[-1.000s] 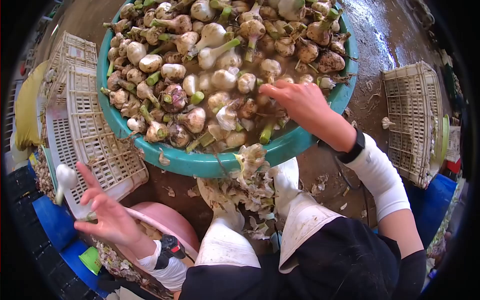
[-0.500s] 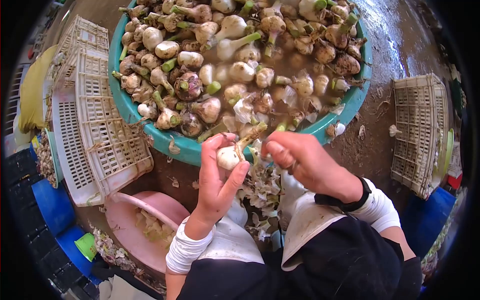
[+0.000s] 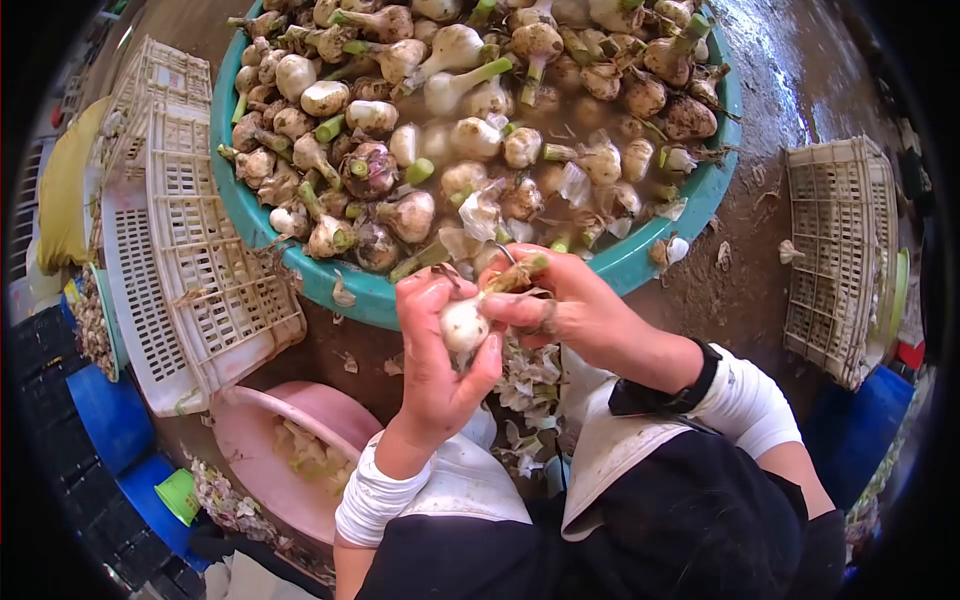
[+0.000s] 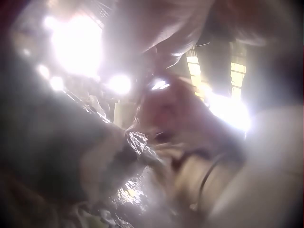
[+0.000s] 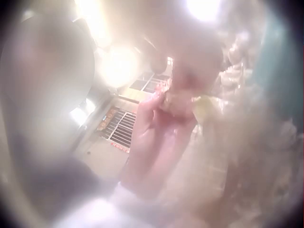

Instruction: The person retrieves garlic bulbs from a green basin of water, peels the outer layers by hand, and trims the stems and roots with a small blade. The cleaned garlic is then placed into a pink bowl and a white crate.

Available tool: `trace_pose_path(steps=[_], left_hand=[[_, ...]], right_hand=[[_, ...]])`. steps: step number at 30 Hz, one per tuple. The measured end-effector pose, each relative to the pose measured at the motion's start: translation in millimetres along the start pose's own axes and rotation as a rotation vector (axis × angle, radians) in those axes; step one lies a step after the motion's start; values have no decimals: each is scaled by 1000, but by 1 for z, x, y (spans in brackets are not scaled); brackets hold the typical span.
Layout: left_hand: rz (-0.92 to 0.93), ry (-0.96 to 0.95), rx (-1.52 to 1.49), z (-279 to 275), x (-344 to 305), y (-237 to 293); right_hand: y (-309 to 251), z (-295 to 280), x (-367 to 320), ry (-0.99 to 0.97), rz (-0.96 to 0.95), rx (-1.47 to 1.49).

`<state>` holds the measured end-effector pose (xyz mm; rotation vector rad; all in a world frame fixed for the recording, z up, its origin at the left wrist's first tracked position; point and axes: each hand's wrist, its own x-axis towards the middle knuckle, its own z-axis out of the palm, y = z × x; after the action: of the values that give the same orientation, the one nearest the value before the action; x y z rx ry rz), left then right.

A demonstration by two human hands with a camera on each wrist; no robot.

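Note:
Just in front of the tub's near rim, my left hand point(image 3: 432, 360) holds a white garlic bulb point(image 3: 464, 326) between thumb and fingers, its stem slanting up to the right. My right hand point(image 3: 575, 308) meets it from the right, thumb and fingers pinching at the base of the stem. A thin dark curved piece point(image 3: 505, 253) shows at the right fingers; what it is, I cannot tell. Muddy garlic bulbs point(image 3: 410, 217) fill the green tub point(image 3: 350, 300) of brown water beyond both hands. Glare and blur hide most of the grip in both wrist views.
White plastic crates stand at left point(image 3: 215, 270) and right point(image 3: 838, 260). A pink basin point(image 3: 250, 450) with peelings sits at lower left, near blue containers point(image 3: 110, 415). Loose garlic skins point(image 3: 525, 385) lie between the white boots below the hands.
A second ago a bulb was in the air beside my open left hand and my right hand was over the tub. Both came together; since then the right hand has closed onto the held bulb's stem.

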<state>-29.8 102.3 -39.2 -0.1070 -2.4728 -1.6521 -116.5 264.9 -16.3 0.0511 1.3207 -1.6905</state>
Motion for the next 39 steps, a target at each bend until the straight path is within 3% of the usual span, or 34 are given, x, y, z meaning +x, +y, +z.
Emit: trace_pose_path(steps=[6,8,9,11,13,15,17,19,21,23,24,26,27,29,31,33,35,39], left_hand=[[55,11,102,6,0,0],[-321,163,-606,11,0,9],[-321,164,-606,5,0,5],[-706,-77,-1318,-14,5,-3],[-820,-6,-1229,-10,5,6],[-731,75,-785,1,2,13],[-681,130,-846,-1,0,6],[-636,71,-1016,-5,-2,1],[-608,24,-971,-9,-1,4],[-555,-69,-883,-11,-3,7],[-579,-51,-866,-10,-3,8],[-642,-63,-922,-14,-10,-4],[-706,-76,-990,-14,-13,-8],[-679,-58,-888,-9,-10,-2],[-740,-5,-759,-7,-9,4],[-695,-46,-677,-4,-8,6],[-579,-83,-678,-3,-9,-1],[-636,-214,-636,-12,-6,1]], right_hand=[[14,-2,13,-69,-155,93],[14,-3,14,64,-557,-528],[14,-2,14,64,-558,-529],[12,3,13,56,-757,-716],[10,2,12,13,-710,-649],[11,0,11,-44,-634,-594],[13,-1,9,-69,-571,-611],[8,-6,9,-246,-714,-738],[-4,-14,7,-32,-795,-791],[-16,-52,15,391,-645,-689],[-16,-50,15,384,-645,-685],[-16,-42,7,2,-618,-894],[-14,-25,2,-6,-632,-902],[-1,-7,3,47,-702,-969],[3,-4,3,49,-655,-981],[9,-5,6,28,-748,-1045],[7,-1,3,18,-714,-1070],[-2,-9,7,-35,-708,-1270]])
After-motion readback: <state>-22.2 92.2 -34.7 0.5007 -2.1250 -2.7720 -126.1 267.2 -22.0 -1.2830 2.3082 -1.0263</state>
